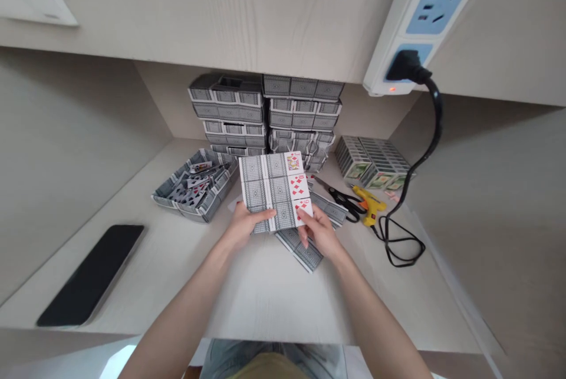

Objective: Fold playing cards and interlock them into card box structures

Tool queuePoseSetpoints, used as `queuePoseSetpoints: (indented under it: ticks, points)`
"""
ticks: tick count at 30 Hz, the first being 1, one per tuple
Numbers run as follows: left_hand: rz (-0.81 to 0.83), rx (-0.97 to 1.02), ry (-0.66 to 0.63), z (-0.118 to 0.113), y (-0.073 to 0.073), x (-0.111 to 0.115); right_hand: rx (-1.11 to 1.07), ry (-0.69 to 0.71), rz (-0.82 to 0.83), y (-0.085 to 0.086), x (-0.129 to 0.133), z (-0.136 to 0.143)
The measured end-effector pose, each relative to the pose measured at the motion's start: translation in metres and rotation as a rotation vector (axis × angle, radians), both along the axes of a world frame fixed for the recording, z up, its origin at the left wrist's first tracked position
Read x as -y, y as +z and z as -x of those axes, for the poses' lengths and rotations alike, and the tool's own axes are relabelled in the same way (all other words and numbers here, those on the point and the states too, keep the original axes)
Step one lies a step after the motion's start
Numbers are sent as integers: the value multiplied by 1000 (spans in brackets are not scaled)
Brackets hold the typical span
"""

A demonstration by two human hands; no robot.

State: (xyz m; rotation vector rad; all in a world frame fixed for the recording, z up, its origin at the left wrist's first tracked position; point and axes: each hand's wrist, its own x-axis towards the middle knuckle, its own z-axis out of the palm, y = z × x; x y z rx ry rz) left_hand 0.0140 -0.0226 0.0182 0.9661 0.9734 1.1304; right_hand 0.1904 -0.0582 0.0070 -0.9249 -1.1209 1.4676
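Both hands hold a flat panel of joined playing cards point(279, 187) above the desk, with grey patterned backs showing and a strip of red-suited faces along its right side. My left hand point(243, 223) grips the lower left corner, thumb on top. At the lower right corner, my right hand point(319, 230) pinches the edge, its thumb near the diamond card. Beneath the panel lie more joined card strips point(303, 249), partly hidden by it. To the left sits an open box made of cards point(207, 208) with loose cards and a dark tool inside.
Stacked card boxes point(234, 105) stand at the back. Right of them are several card packs point(374, 161), black scissors point(345, 199) and a yellow glue gun point(370, 205). A black phone point(92, 273) lies at left. A corded power strip point(428, 19) hangs above.
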Motion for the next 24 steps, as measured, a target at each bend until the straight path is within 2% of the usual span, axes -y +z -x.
queuePoseSetpoints:
  ticks: [2,4,7,9,11,14,16,19,22,24]
  points:
    - [17,78,-7,-6,-2,4,-49,-25,-4,0,2,1]
    - [30,107,-26,-12,-5,7,-9,-39,-14,-2,3,4]
    - [-14,27,-47,-16,-11,5,71,-160,11,-6,2,8]
    - [-58,-25,-27,-12,-13,0,42,-271,47,-6,0,7]
    - [-143,-142,40,-3,-15,-8,-27,-381,52,-4,-3,3]
    - [-347,-545,229,16,-20,-18,-118,-508,23,1,-7,-5]
    - [-412,-701,271,26,-24,-21,-146,-535,23,3,-7,-9]
    - [-396,-797,269,31,-31,-22,-158,-522,43,3,-7,-10]
    - [-400,-846,268,30,-32,-22,-176,-501,60,2,-7,-10]
    - [-392,-806,288,28,-29,-23,-212,-499,73,2,-7,-11]
